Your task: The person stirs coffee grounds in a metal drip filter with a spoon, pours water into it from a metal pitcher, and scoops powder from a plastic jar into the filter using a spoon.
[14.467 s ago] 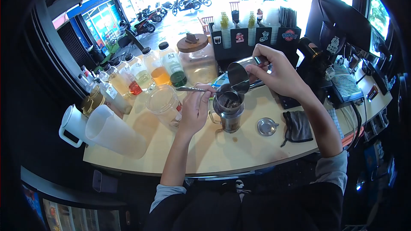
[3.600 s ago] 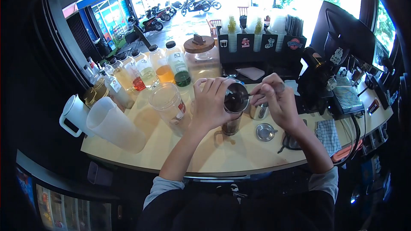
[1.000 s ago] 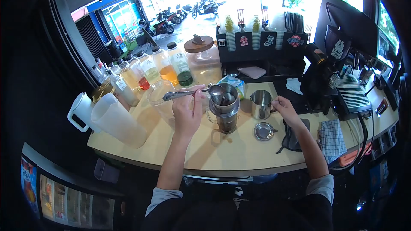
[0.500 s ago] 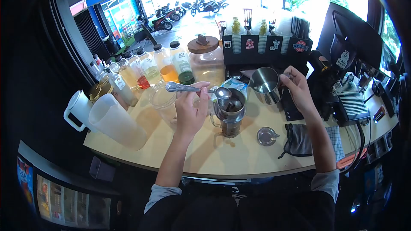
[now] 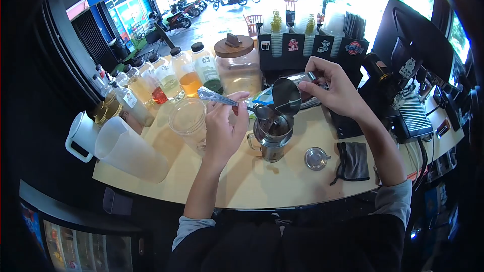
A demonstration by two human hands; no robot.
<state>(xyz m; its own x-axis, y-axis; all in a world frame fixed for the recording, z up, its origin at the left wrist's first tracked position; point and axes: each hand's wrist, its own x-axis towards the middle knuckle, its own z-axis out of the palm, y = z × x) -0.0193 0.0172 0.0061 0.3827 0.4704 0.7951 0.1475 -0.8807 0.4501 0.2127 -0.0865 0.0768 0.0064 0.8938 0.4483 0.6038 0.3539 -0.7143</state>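
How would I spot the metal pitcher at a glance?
Start at the pale counter, then find the metal cup atop the glass mug. Just above it, the right hand holds the pitcher. Unlike the upright cup, it is tipped in mid-air.

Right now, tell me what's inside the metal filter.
Inside the metal filter, dark contents show. The tipped jug and the spoon cover part of its far rim; its bottom lies hidden beneath the contents.

Right hand higher than left hand
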